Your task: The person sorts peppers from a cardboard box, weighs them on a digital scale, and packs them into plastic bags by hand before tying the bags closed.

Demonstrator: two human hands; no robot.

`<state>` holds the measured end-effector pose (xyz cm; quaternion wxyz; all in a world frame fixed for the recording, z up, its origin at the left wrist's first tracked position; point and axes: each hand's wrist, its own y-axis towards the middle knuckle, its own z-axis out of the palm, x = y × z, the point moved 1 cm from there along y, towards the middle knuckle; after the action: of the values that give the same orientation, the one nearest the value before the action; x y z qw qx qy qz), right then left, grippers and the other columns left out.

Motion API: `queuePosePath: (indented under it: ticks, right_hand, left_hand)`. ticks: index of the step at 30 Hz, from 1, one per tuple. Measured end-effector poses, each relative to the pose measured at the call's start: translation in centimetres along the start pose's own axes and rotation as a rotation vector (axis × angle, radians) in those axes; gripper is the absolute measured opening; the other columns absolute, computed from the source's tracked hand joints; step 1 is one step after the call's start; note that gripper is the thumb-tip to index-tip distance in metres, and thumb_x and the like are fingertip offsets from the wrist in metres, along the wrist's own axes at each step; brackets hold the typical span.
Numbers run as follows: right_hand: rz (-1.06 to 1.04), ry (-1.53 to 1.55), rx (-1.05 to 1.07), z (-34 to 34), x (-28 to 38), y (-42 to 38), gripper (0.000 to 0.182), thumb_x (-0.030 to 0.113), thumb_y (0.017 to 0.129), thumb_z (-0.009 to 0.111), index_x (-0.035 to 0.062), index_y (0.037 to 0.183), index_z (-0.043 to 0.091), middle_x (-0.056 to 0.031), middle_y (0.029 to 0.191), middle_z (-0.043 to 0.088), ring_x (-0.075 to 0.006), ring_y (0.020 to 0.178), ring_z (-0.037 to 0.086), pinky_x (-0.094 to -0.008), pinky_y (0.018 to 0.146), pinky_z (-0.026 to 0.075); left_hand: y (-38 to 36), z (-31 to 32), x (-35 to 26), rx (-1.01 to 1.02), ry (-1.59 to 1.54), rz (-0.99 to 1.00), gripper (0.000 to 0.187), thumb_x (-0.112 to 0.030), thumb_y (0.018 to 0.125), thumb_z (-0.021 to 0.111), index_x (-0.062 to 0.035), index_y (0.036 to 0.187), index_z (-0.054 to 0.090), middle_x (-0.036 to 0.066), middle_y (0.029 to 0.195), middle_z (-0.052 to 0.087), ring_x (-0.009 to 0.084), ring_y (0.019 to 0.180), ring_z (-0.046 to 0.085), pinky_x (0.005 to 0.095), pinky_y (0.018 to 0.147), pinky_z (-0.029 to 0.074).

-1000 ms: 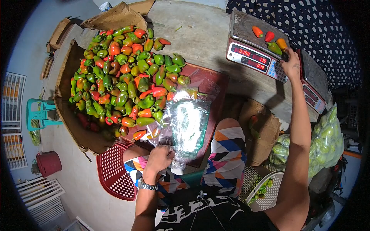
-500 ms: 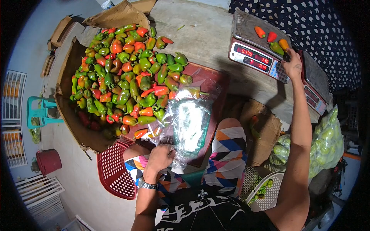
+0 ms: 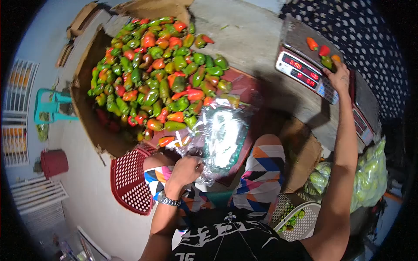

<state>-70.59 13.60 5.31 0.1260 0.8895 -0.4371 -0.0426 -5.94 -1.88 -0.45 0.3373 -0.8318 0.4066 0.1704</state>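
Observation:
My left hand (image 3: 187,168) is closed on the gathered edge of a clear plastic bag (image 3: 203,135), over my lap. My right hand (image 3: 338,78) is at the front edge of a digital scale (image 3: 299,35), its thumb and fingers around a green bell pepper (image 3: 326,61); the fingertips are partly hidden. Just beyond that pepper sits an orange bell pepper (image 3: 335,57). A red bell pepper (image 3: 324,50) and a red-orange bell pepper (image 3: 311,43) lie on the scale plate. Red digits glow on the scale's display (image 3: 298,69).
A heap of green and red bell peppers (image 3: 152,78) spills from an opened cardboard box (image 3: 82,82). A second scale (image 3: 365,104) stands at right, above a bag of green vegetables (image 3: 370,174). Baskets stand beside my legs, one dark red (image 3: 130,182), one pale (image 3: 311,217).
The whole view has shifted, so most things sit farther right in it. My right hand has closed in around the green pepper on the scale. My left hand keeps its hold on the bag.

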Motion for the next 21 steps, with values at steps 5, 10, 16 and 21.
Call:
queuePosePath:
  ticks: [5, 10, 16, 21]
  right_hand:
    - [-0.009, -0.021, -0.033, 1.0, -0.2, 0.9, 0.057, 0.027, 0.088, 0.08, 0.0198, 0.14, 0.06, -0.0174, 0.138, 0.06, -0.0399, 0.124, 0.058, -0.0481, 0.106, 0.046]
    - [-0.044, 0.038, -0.001, 0.1, 0.0, 0.6, 0.054, 0.021, 0.085, 0.082, 0.0155, 0.131, 0.055, -0.0142, 0.129, 0.065, -0.039, 0.117, 0.059, -0.0482, 0.101, 0.046]
    - [-0.025, 0.114, -0.122, 0.9, 1.5, 0.1, 0.053, 0.031, 0.084, 0.082, 0.0052, 0.125, 0.059, -0.0212, 0.122, 0.066, -0.0413, 0.115, 0.062, -0.0487, 0.102, 0.047]
    - [0.149, 0.703, -0.15, 7.4, 5.7, -1.9, 0.052, 0.031, 0.082, 0.083, 0.0017, 0.12, 0.063, -0.0196, 0.115, 0.07, -0.0309, 0.108, 0.068, -0.043, 0.099, 0.051]
  left_hand:
    - [-0.2, 0.9, 1.4, 0.0, -0.009, -0.007, 0.019, -0.019, 0.089, 0.068, -0.0009, 0.09, 0.072, 0.026, 0.09, 0.07, 0.0466, 0.089, 0.068, 0.0552, 0.081, 0.053]
    - [-0.2, 0.4, 1.0, -0.005, -0.007, -0.002, 0.021, -0.021, 0.09, 0.068, -0.0003, 0.089, 0.072, 0.026, 0.09, 0.07, 0.0464, 0.09, 0.068, 0.0556, 0.081, 0.053]
    - [-0.6, 0.7, 1.5, -0.036, -0.008, 0.012, 0.025, -0.022, 0.092, 0.067, 0.0017, 0.091, 0.071, 0.026, 0.089, 0.071, 0.0463, 0.091, 0.068, 0.0565, 0.083, 0.054]
    - [-0.8, 0.4, 1.4, -0.034, -0.019, -0.001, 0.023, -0.022, 0.089, 0.068, 0.0008, 0.091, 0.072, 0.026, 0.088, 0.071, 0.0469, 0.09, 0.069, 0.0564, 0.083, 0.054]
